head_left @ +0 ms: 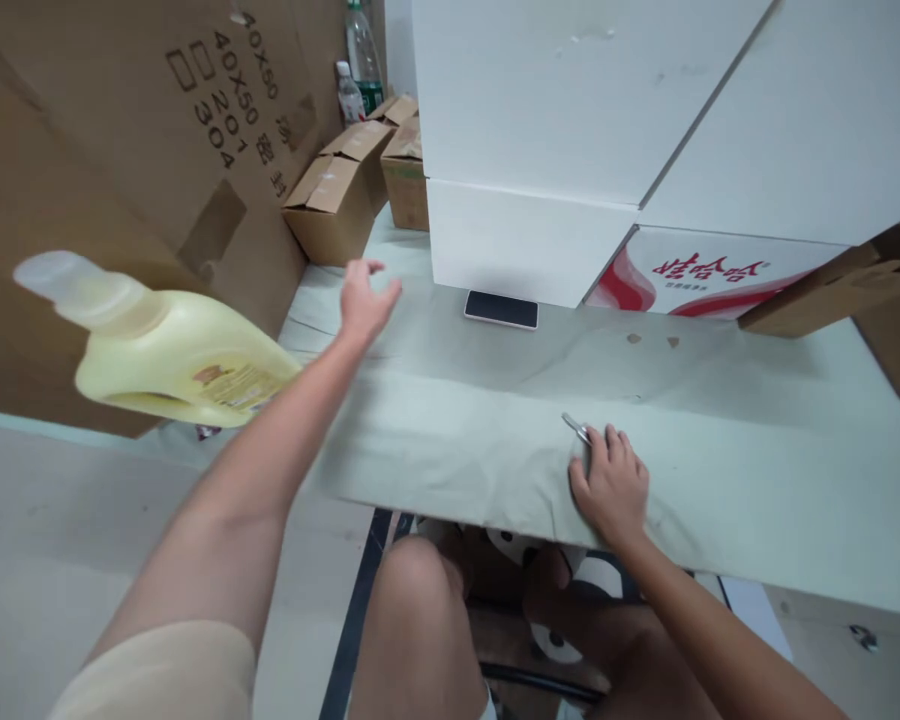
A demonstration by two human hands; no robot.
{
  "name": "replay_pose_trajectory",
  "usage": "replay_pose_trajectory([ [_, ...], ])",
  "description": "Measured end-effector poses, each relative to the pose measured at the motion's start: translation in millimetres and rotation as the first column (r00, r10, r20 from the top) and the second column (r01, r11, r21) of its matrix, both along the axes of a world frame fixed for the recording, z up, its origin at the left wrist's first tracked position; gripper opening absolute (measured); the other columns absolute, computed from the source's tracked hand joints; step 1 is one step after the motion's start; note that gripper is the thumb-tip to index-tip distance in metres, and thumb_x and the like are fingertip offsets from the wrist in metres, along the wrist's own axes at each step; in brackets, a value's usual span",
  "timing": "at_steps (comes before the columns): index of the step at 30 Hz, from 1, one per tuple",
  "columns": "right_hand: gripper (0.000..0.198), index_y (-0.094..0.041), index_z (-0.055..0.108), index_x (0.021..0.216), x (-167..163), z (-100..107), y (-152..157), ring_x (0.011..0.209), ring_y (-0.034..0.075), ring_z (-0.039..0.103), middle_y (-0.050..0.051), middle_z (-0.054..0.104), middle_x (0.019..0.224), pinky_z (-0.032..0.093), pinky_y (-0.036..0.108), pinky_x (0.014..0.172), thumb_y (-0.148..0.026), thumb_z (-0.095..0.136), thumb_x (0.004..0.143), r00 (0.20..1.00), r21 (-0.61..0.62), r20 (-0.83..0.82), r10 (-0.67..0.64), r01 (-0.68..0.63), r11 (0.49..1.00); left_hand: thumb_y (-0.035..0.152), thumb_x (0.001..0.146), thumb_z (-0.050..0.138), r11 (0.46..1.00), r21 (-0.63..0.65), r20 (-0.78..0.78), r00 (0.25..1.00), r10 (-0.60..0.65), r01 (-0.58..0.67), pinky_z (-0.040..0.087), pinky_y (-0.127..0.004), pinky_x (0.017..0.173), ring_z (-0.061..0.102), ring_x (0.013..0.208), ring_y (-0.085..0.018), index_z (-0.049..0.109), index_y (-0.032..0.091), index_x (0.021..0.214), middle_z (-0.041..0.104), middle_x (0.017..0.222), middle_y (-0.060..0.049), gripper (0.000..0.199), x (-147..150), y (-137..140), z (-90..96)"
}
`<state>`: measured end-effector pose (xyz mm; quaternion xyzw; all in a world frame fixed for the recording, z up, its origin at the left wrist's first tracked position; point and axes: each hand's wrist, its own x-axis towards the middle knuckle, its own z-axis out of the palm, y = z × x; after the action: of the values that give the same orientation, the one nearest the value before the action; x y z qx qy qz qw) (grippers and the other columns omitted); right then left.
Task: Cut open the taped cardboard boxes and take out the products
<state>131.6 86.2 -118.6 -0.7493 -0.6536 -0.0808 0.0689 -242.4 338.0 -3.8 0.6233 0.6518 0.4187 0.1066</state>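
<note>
- Closest to the camera, the person's bare knees [420, 610] show below the front edge of a table [450, 430] with a pale green cover.
- The right hand [613, 485] rests on the cover near that edge, its fingers bent forward; a slim metal tool [576, 428] lies at its fingertips, one end sticking out past them and the other hidden. Whether the hand grips the tool or only touches it, one cannot tell.
- A large pale yellow bottle [187, 350] with a whitish cap is at the table's left end, partly behind the left forearm.
- The left hand [367, 300] is released, thumb and fingers curved and parted, over the left part of the table near the small cardboard boxes.
- Two small brownish scraps [673, 342] lie on the cover toward the right.
- A phone [501, 309] lies flat, dark face up, just in front of the stacked white boxes [525, 240].
- To their right is a white panel [705, 270] with red lettering and red swooshes.
- At the back left are small cardboard boxes [330, 220], a big printed carton [120, 180] beside them and clear plastic bottles [361, 50] behind.
</note>
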Motion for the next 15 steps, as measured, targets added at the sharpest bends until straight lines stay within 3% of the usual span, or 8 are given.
replay_pose_trajectory([
  [4,0.049,-0.012,0.061,0.139,2,-5,0,0.139,0.035,0.055,0.020,0.060,0.149,0.046,0.045,0.103,-0.036,0.044,0.100,0.995,0.082,0.082,0.054,-0.061,0.995,0.018,0.076,0.080,0.971,-0.022,-0.193,0.954,0.229,-0.238,0.029,-0.055,0.126,0.043,0.140,-0.033,0.052,0.009,0.124,0.056,0.143,-0.017,0.056,-56,72,28.6],
  [8,0.044,-0.011,0.061,0.133,1,-6,3,0.135,0.036,0.057,0.022,0.061,0.145,0.047,0.045,0.098,-0.033,0.041,0.101,0.981,0.131,0.160,0.112,-0.133,0.982,0.023,0.078,0.083,0.915,-0.093,-0.330,0.879,0.345,-0.394,0.011,-0.064,0.130,0.017,0.158,-0.036,0.040,0.000,0.141,0.031,0.168,-0.023,0.080,-82,111,32.7],
  [13,0.042,-0.011,0.061,0.132,1,-3,5,0.134,0.037,0.057,0.023,0.060,0.144,0.047,0.045,0.096,-0.032,0.043,0.099,0.976,0.119,0.182,0.123,-0.146,0.982,0.030,0.080,0.083,0.876,-0.082,-0.318,0.846,0.429,-0.475,0.029,-0.067,0.123,0.025,0.152,-0.033,0.039,0.006,0.140,0.035,0.161,-0.023,0.078,-84,136,25.9],
  [15,0.042,-0.012,0.061,0.131,2,-4,5,0.134,0.036,0.056,0.023,0.060,0.144,0.046,0.045,0.097,-0.032,0.044,0.099,0.977,0.103,0.177,0.119,-0.138,0.985,0.031,0.077,0.086,0.865,-0.086,-0.315,0.837,0.447,-0.494,0.030,-0.066,0.123,0.033,0.148,-0.034,0.042,0.009,0.134,0.035,0.156,-0.021,0.075,-78,139,25.4],
])
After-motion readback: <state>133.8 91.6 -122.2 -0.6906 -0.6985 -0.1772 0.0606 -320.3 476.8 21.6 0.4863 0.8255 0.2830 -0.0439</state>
